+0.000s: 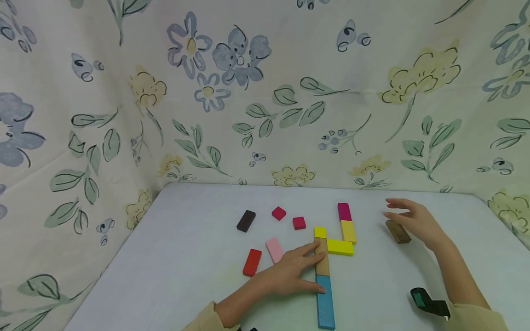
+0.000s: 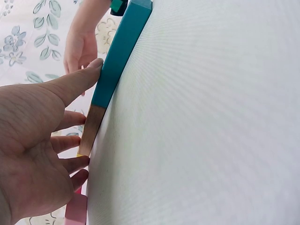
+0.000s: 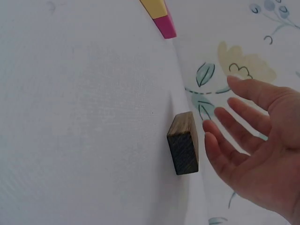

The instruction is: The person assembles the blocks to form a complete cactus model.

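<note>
In the head view, we find the left hand [image 1: 285, 275] at lower centre, fingers spread and nearly straight, gripping nothing; its fingertips lie on the tan block [image 1: 322, 264] and its thumb touches the blue block [image 1: 325, 303], end to end below it. The small yellow block [image 1: 319, 232] caps this column, and the yellow bar [image 1: 340, 247] runs right from it, below the pale yellow block [image 1: 348, 231] and magenta block [image 1: 344, 211]. At right, the right hand [image 1: 418, 225] is loosely open beside and partly over the brown block [image 1: 398, 232], which lies well apart from the column on the white tabletop [image 1: 165, 276].

In the left wrist view, we see thumb and fingertips at left against the column's side. The blue block looks stiff and smooth, so we would expect it to slide easily; light pressure along its long sides should suffice.

In the right wrist view, the brown block sits right of centre, the relaxed palm facing it from the right, with nothing held. Its grained faces suggest light, rigid wood, hardly fragile; we would pinch it across its two long sides.
</note>
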Demonstrator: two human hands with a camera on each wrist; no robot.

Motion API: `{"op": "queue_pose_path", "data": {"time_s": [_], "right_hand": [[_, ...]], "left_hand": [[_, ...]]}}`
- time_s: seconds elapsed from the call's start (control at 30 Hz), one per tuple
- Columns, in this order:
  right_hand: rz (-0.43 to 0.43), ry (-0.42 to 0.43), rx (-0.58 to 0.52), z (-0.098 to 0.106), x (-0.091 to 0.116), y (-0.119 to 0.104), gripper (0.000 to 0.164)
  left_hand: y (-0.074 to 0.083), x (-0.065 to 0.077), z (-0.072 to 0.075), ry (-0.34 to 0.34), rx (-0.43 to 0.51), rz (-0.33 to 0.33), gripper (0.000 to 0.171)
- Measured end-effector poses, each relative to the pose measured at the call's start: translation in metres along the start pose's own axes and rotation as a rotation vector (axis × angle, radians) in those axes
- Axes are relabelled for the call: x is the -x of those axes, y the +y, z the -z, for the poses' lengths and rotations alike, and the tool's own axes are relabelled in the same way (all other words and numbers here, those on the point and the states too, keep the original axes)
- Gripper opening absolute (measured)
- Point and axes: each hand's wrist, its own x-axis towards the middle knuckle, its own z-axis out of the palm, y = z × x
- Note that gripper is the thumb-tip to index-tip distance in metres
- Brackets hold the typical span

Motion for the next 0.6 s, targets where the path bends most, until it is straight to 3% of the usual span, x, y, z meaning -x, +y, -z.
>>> {"op": "queue_pose_path", "data": {"time_s": [0.3,0.6], "right_hand": [[-0.007,-0.040,0.008,0.007,0.014,0.015,0.062],[-0.048,-0.107,-0.016,0.008,0.016,0.026,0.064]], "left_hand": [[-0.004,-0.002,-0.003,0.004,0.011,-0.018,0.080],[-0.002,-0.001,0.000,-0.010,0.015,-0.011,0.079]]}}
